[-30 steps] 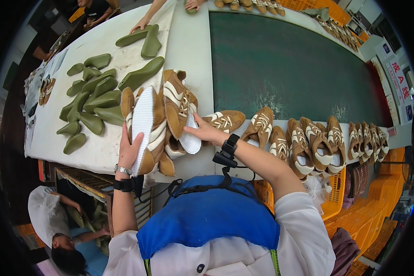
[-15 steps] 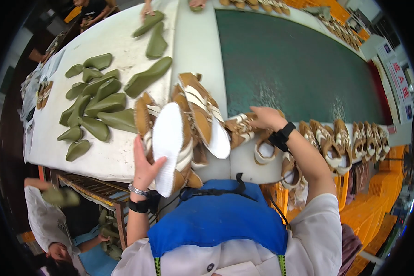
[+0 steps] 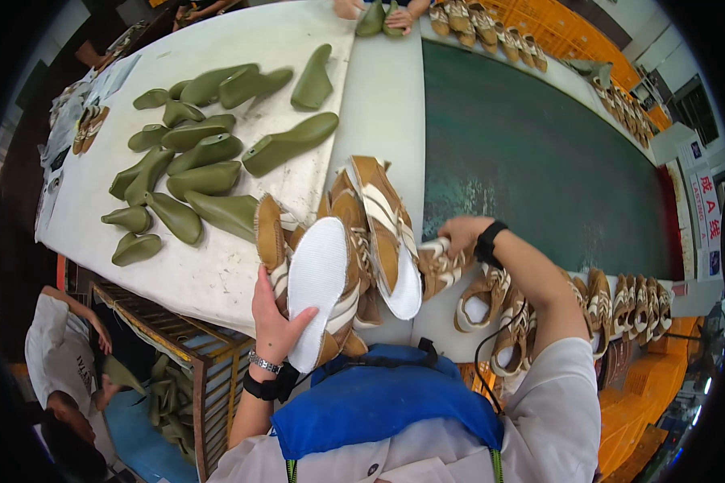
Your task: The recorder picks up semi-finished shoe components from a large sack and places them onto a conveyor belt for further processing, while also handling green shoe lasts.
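Tan shoe uppers with white stripes lie heaped in front of me. My left hand (image 3: 278, 326) is closed round an upper whose flat white insole board (image 3: 318, 286) faces up, the thumb lying on the board. Beside it, a second tan upper (image 3: 387, 229) leans on the heap with its white bottom partly showing. To the right, my right hand (image 3: 463, 235) is closed on the end of another tan and white upper (image 3: 441, 270); its fingertips are partly hidden. More shoe uppers (image 3: 482, 298) stand in a row beneath my right forearm.
Many olive-green shoe lasts (image 3: 205, 177) cover the white table (image 3: 242, 282) on the left. A dark green belt (image 3: 540, 169) runs at right. Across the table, a co-worker's hands (image 3: 399, 20) hold green lasts. At lower left, another person handles lasts beside a metal rack (image 3: 209, 378).
My view has shifted, so the table sits further right and lower. My right hand has drawn its upper slightly nearer. The person at lower left has lowered a last.
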A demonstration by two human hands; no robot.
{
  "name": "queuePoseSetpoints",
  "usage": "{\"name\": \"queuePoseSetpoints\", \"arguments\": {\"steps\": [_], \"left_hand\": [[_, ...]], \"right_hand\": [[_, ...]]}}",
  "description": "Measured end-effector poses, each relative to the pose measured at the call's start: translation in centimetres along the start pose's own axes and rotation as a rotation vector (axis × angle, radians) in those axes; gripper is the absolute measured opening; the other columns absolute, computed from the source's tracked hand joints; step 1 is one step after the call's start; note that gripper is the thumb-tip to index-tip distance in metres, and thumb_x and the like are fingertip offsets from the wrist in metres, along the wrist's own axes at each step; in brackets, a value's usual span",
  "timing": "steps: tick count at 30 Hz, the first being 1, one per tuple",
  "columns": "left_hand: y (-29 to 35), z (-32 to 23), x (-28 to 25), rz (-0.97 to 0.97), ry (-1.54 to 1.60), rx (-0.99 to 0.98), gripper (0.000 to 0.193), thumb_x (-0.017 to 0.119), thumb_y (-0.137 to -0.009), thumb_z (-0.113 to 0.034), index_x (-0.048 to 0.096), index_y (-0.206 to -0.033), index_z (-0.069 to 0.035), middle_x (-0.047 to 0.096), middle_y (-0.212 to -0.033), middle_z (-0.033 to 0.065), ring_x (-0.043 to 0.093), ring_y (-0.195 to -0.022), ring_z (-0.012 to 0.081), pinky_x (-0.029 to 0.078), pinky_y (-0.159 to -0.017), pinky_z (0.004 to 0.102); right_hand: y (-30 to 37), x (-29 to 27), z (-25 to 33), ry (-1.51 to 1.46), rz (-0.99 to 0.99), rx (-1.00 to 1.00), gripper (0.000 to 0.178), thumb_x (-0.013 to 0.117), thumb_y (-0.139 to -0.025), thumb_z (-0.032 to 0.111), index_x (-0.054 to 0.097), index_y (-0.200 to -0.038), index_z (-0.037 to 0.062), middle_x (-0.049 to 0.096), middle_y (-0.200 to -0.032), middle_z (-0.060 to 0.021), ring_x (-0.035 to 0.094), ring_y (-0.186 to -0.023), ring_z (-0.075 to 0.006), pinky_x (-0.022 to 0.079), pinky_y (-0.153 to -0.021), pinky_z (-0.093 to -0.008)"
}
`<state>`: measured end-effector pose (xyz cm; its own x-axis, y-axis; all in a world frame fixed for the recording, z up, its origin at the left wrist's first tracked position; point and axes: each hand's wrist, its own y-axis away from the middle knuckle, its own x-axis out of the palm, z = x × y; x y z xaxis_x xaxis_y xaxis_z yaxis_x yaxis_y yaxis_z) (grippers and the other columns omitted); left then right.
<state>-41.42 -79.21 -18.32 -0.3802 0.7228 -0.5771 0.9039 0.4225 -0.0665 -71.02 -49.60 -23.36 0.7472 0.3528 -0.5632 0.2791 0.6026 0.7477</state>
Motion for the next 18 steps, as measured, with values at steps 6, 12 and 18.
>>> {"name": "queuePoseSetpoints", "arguments": {"steps": [6,12,18], "left_hand": [[-0.4,-0.4,0.4,0.015,-0.042,0.005,0.099,0.077,-0.06,-0.019,0.017,-0.134,0.008,0.036,-0.129,0.0273,0.038,-0.119,0.0363,0.031,-0.099,0.0387],[-0.4,-0.8,0.7,0.025,-0.043,0.011,0.098,0.076,-0.061,-0.016,0.016,-0.134,0.008,0.036,-0.129,0.0278,0.037,-0.12,0.036,0.029,-0.101,0.0378],[-0.4,-0.9,0.8,0.036,0.051,-0.034,0.097,0.077,-0.061,-0.018,0.019,-0.133,0.009,0.039,-0.127,0.0278,0.042,-0.115,0.0369,0.034,-0.096,0.0388]], "right_hand": [[8.2,-6.6,3.9,0.354,-0.355,-0.017,0.038,0.07,-0.058,0.023,0.061,-0.094,0.0126,0.062,-0.085,-0.0096,0.059,-0.084,-0.0296,0.048,-0.071,-0.039],[14.0,-11.1,-1.0,0.081,-0.532,0.24,0.04,0.071,-0.06,0.021,0.061,-0.096,0.0072,0.063,-0.09,-0.0111,0.06,-0.083,-0.0244,0.047,-0.072,-0.0339],[12.7,-8.3,-8.5,-0.768,-0.553,0.068,0.031,0.068,-0.072,0.011,0.057,-0.1,0.0009,0.06,-0.089,0.0005,0.053,-0.081,-0.0082,0.042,-0.075,-0.0223]]}}
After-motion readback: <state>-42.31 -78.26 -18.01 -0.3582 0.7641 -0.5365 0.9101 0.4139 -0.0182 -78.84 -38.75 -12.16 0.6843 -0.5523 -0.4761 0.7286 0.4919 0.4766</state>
